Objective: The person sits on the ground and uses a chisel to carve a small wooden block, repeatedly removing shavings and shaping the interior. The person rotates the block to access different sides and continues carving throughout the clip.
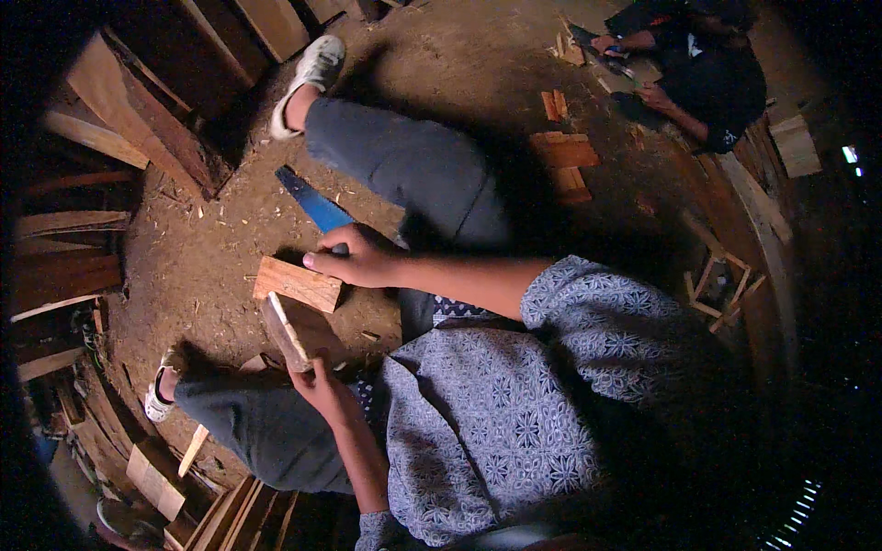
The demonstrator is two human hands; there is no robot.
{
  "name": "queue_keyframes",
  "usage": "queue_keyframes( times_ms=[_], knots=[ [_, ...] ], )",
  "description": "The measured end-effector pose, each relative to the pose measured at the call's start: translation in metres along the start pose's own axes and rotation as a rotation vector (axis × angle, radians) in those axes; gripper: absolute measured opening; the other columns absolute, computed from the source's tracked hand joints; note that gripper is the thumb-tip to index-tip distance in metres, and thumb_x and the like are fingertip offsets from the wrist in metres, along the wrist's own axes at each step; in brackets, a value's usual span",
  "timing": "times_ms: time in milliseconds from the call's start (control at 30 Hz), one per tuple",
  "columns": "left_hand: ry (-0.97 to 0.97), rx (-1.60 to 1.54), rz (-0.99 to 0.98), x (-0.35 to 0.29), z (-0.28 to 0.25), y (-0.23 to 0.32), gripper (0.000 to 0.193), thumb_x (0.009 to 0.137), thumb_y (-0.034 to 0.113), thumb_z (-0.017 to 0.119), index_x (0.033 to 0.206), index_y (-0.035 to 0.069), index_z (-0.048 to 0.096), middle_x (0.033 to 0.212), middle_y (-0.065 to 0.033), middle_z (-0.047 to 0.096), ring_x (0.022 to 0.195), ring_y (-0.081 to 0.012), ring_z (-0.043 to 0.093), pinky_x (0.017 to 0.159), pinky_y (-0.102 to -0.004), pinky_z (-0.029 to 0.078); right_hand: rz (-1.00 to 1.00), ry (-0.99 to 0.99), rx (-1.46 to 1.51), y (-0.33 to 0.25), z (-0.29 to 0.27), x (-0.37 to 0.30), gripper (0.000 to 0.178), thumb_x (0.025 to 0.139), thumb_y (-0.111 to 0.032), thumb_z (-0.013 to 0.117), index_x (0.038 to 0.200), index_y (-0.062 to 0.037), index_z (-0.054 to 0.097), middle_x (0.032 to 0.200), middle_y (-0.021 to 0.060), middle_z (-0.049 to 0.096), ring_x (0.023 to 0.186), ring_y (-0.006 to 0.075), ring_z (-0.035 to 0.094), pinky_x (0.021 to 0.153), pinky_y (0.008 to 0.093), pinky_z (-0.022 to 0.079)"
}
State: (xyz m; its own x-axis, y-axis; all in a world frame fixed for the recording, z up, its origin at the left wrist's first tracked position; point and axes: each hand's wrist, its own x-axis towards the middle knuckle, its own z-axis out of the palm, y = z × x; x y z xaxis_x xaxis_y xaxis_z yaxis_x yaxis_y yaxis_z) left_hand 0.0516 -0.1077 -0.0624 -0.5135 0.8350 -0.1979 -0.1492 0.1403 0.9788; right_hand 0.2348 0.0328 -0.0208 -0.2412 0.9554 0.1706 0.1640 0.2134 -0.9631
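Note:
My right hand (363, 257), on the upper side of the picture, is closed at the end of a handsaw (317, 202) with a blue blade pointing away. Its handle is mostly hidden by my fingers. The thumb tip meets the edge of a reddish-brown wooden block (299, 285); whether it presses on the block I cannot tell. Lower down, my left hand (320, 386) grips the bottom end of a short wooden board (299, 331). That board stands tilted beside the block, its pale rough edge facing up.
My bent legs (404, 165) frame the dirt floor (202, 285), strewn with chips. Planks (147, 119) lean along the left. Wood offcuts (565, 151) lie beyond my right knee. At the upper right a person (698, 73) handles wood, near a small wooden frame (721, 285).

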Motion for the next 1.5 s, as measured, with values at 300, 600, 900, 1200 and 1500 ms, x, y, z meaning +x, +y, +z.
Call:
queue_keyframes(
  times_ms=[300,600,900,1200,1500],
  knots=[
    [-0.483,0.422,0.681,0.020,0.015,0.055,0.039,0.070,-0.006,0.065,0.109,0.001,0.060,0.138,-0.0147,0.035,0.129,-0.0280,0.035,0.103,-0.0363,0.033,0.254,-0.380,0.512,0.019,0.031,0.017,0.084,0.088,-0.051,0.060,0.149,-0.0097,0.019,0.117,0.0061,0.057,0.087,0.0111,0.055,0.069,0.0270,0.047],
    [-0.568,0.593,0.722,0.055,0.010,0.036,0.059,0.075,0.001,0.070,0.130,0.007,0.048,0.145,-0.0168,0.031,0.132,-0.0329,0.038,0.106,-0.0397,0.033,0.243,-0.290,0.265,-0.008,0.043,0.012,0.069,0.086,-0.058,0.060,0.127,-0.0038,0.051,0.100,0.0076,0.063,0.086,0.0140,0.058,0.068,0.0282,0.049],
    [-0.423,0.416,0.304,0.049,-0.006,0.010,0.048,0.073,0.005,0.076,0.117,-0.005,0.058,0.146,-0.0203,0.030,0.133,-0.0341,0.036,0.108,-0.0402,0.030,0.548,-0.473,0.354,0.009,0.066,0.021,0.050,0.090,-0.047,0.058,0.102,0.0013,0.066,0.093,0.0072,0.066,0.084,0.0138,0.058,0.074,0.0281,0.046],
    [-0.413,0.026,-0.012,0.061,-0.019,0.015,0.036,0.083,0.012,0.066,0.116,-0.002,0.062,0.147,-0.0188,0.034,0.135,-0.0276,0.034,0.108,-0.0368,0.027,0.542,-0.436,0.133,0.032,0.075,0.010,0.082,0.081,-0.055,0.067,0.125,0.0127,0.049,0.120,0.0246,0.058,0.111,0.0287,0.056,0.097,0.0352,0.043],
    [-0.377,0.127,0.170,0.070,-0.038,0.005,0.057,0.072,0.025,0.068,0.120,-0.005,0.059,0.128,-0.0180,0.057,0.122,-0.0245,0.050,0.105,-0.0357,0.034,0.668,-0.213,0.139,0.028,0.080,0.003,0.075,0.078,-0.045,0.075,0.131,0.0002,0.047,0.123,0.0111,0.054,0.091,0.0152,0.059,0.061,0.0241,0.049]
  ],
)
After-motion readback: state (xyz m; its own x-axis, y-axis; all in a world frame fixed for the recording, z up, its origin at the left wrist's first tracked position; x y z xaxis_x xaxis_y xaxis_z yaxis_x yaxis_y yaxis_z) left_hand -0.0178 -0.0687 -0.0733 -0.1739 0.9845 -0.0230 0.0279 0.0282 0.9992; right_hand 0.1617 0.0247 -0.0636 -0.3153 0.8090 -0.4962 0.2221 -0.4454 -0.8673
